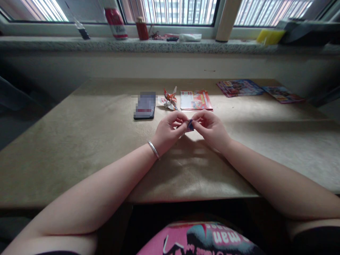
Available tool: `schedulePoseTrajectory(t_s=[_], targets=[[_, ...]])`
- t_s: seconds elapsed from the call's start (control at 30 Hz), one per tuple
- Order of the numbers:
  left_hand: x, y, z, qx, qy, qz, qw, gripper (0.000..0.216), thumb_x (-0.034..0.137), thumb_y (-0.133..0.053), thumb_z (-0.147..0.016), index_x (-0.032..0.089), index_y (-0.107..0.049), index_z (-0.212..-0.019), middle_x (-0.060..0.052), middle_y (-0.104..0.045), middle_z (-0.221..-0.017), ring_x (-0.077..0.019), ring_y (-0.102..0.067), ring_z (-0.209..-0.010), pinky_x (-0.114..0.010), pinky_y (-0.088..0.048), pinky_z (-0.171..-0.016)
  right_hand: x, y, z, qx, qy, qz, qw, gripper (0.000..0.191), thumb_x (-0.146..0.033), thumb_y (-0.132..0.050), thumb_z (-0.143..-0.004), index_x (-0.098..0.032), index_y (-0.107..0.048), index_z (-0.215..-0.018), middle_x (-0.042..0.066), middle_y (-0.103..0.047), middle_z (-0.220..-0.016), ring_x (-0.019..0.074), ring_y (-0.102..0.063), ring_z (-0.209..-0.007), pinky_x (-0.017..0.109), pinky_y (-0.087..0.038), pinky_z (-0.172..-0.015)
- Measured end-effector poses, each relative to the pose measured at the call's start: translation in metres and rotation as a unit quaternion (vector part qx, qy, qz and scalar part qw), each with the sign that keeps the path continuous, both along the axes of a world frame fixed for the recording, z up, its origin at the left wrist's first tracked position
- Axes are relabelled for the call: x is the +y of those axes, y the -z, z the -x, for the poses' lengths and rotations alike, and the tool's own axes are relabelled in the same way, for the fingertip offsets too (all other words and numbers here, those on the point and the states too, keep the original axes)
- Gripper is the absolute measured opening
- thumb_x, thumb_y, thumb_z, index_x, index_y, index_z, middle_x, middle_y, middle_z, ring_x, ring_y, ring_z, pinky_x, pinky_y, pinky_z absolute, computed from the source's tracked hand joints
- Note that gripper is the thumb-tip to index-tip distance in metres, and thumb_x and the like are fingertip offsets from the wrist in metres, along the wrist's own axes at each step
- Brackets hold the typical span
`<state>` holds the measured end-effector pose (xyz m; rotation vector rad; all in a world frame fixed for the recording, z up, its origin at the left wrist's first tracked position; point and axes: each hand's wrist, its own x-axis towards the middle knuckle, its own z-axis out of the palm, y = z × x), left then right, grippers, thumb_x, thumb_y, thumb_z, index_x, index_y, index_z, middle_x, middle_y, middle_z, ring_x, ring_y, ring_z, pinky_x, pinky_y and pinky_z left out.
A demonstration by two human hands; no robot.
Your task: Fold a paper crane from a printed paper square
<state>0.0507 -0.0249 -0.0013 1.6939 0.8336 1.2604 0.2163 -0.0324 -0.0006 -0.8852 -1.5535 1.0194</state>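
Between my two hands, just above the table, is a small piece of folded printed paper (190,126), dark blue and pinkish. My left hand (171,129) pinches its left side between thumb and fingers. On the right side, my right hand (208,124) pinches the paper in the same way, and the fingertips of both hands nearly meet. Fingers cover much of the paper, so its full shape is hidden. Just beyond the hands stands a folded paper crane (169,99) in orange and white. Beside it lies a stack of red and white printed sheets (196,100).
A phone (145,105) lies left of the crane. Colourful printed leaflets (240,88) rest at the back right, with more leaflets (283,94) beside them. Along the windowsill (170,46) stand a red can (116,23), a red lighter-like object (142,29) and a yellow item (270,36).
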Motion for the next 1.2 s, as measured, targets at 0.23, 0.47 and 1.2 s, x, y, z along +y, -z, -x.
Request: schedulePoseTrajectory(t_s=[0.23, 0.47, 1.2], targets=[[-0.002, -0.001, 0.000, 0.010, 0.008, -0.020, 1.000, 0.012, 0.027, -0.064, -0.079, 0.018, -0.057, -0.083, 0.001, -0.059, -0.079, -0.0107, -0.059, -0.073, -0.025, -0.053, -0.070, 0.000, 0.001, -0.001, -0.033, 0.016, -0.035, 0.999, 0.014, -0.033, -0.065, -0.079, -0.023, -0.055, -0.078, -0.002, -0.059, -0.077, 0.0124, -0.061, -0.069, 0.029, -0.057, -0.065], [-0.003, -0.002, 0.003, 0.046, -0.001, -0.051, 0.998, 0.007, 0.022, -0.062, -0.078, 0.017, -0.059, -0.081, -0.001, -0.056, -0.085, -0.0117, -0.055, -0.080, -0.020, -0.051, -0.067, -0.004, -0.002, -0.003, -0.126, 0.038, -0.130, 0.983, 0.007, -0.017, -0.060, -0.077, -0.023, -0.058, -0.080, -0.001, -0.062, -0.081, 0.0139, -0.059, -0.078, 0.030, -0.055, -0.073], [0.002, 0.006, 0.003, 0.069, -0.013, -0.093, 0.993, 0.007, 0.026, -0.056, -0.087, 0.019, -0.056, -0.089, -0.001, -0.058, -0.092, -0.0101, -0.058, -0.080, -0.022, -0.053, -0.069, 0.001, 0.000, -0.002, -0.111, 0.052, -0.114, 0.986, 0.007, -0.027, -0.056, -0.086, -0.022, -0.055, -0.082, -0.002, -0.059, -0.077, 0.0108, -0.058, -0.069, 0.024, -0.052, -0.061]])
